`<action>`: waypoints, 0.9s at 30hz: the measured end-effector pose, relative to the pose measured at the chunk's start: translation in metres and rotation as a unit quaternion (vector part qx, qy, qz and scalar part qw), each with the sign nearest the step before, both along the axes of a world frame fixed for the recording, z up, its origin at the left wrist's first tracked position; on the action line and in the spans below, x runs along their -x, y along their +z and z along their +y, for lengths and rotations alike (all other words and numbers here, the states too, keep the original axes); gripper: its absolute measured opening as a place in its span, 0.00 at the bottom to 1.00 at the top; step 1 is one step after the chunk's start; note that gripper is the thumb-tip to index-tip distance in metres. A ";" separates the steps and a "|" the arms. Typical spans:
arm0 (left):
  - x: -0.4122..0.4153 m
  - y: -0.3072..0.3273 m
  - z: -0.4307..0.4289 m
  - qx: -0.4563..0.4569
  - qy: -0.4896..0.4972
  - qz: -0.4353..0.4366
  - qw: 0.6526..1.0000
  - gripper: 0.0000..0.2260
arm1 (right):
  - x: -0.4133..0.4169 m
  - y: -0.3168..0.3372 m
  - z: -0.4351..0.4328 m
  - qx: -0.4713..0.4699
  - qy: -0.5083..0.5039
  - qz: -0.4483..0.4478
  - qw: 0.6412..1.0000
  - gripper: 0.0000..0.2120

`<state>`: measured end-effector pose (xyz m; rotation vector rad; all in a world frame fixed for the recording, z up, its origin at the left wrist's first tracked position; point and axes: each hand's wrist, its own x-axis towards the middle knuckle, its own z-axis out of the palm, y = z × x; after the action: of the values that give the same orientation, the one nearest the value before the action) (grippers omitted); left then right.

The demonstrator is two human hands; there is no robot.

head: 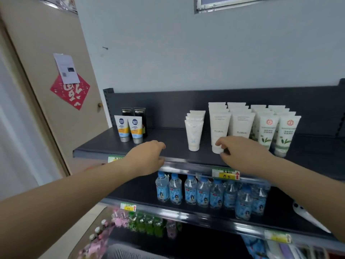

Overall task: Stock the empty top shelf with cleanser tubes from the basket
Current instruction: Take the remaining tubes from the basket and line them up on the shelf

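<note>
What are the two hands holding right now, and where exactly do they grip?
The right hand pinches the front FLORAL tube at its cap end, low down. The left hand holds nothing; it rests on the top shelf's front edge.

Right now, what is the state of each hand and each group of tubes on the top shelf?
left hand: empty, resting at the shelf edge
right hand: fingertips touching the front FLORAL tube
Nivea tubes: upright on caps
green-leaf tubes: upright, in rows
top shelf: partly stocked

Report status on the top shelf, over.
Left hand empty, resting on top shelf edge. Right hand fingers at front FLORAL tube, grip unclear. Open gap mid-shelf; basket not in view.
</note>
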<state>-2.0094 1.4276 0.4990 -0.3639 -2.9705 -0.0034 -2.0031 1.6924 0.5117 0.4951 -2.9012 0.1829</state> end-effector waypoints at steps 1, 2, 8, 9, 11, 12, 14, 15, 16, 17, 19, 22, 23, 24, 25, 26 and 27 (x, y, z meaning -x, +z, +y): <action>-0.002 -0.001 -0.011 -0.004 -0.002 0.001 1.000 0.22 | -0.003 -0.002 -0.011 -0.002 -0.002 -0.003 1.000 0.17; -0.003 -0.003 -0.023 -0.008 -0.004 0.003 1.000 0.22 | -0.006 -0.003 -0.022 -0.004 -0.005 -0.003 1.000 0.17; -0.012 -0.009 -0.107 -0.020 -0.017 0.000 1.000 0.21 | -0.017 -0.011 -0.106 -0.010 -0.019 -0.008 1.000 0.16; -0.013 -0.011 -0.121 -0.027 -0.019 0.002 0.999 0.20 | -0.018 -0.011 -0.120 -0.013 -0.023 -0.007 1.000 0.17; -0.016 -0.013 -0.147 -0.038 -0.021 0.002 0.999 0.20 | -0.021 -0.012 -0.147 -0.014 -0.029 -0.008 0.999 0.18; -0.017 -0.015 -0.158 -0.040 -0.023 0.000 0.999 0.19 | -0.022 -0.013 -0.158 -0.014 -0.031 -0.011 0.999 0.18; -0.019 -0.019 -0.177 -0.044 -0.028 -0.002 0.999 0.18 | -0.023 -0.012 -0.179 -0.016 -0.035 -0.015 0.999 0.18; -0.020 -0.020 -0.186 -0.048 -0.029 -0.002 0.998 0.17 | -0.024 -0.012 -0.189 -0.015 -0.037 -0.017 0.999 0.18; -0.020 -0.021 -0.194 -0.052 -0.029 -0.001 0.998 0.17 | -0.024 -0.011 -0.197 -0.012 -0.040 -0.019 0.999 0.18; -0.020 -0.021 -0.201 -0.057 -0.027 0.001 0.998 0.16 | -0.023 -0.010 -0.204 -0.009 -0.044 -0.021 0.999 0.18; -0.019 -0.022 -0.213 -0.068 -0.023 0.003 0.997 0.17 | -0.022 -0.008 -0.216 -0.007 -0.045 -0.030 0.999 0.18; -0.020 -0.025 -0.225 -0.083 -0.019 0.003 0.996 0.17 | -0.015 -0.006 -0.229 0.008 -0.036 -0.043 0.998 0.17; -0.020 -0.026 -0.228 -0.082 -0.018 0.002 0.996 0.17 | -0.013 -0.005 -0.232 0.021 -0.031 -0.045 0.998 0.17; -0.020 -0.027 -0.230 -0.081 -0.017 0.001 0.997 0.18 | -0.010 -0.005 -0.234 0.032 -0.027 -0.046 0.998 0.17; -0.019 -0.027 -0.231 -0.079 -0.015 -0.001 0.997 0.18 | -0.007 -0.004 -0.235 0.039 -0.024 -0.046 0.998 0.17; -0.019 -0.027 -0.232 -0.077 -0.011 -0.002 0.997 0.18 | -0.004 -0.004 -0.236 0.038 -0.022 -0.045 0.998 0.17; -0.018 -0.026 -0.232 -0.074 -0.009 0.000 0.997 0.18 | 0.000 -0.004 -0.237 0.034 -0.020 -0.040 0.998 0.17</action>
<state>-1.9919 1.1954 0.4735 -0.3700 -2.9433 -0.2237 -2.0033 1.4552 0.5082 0.4274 -2.9676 0.3000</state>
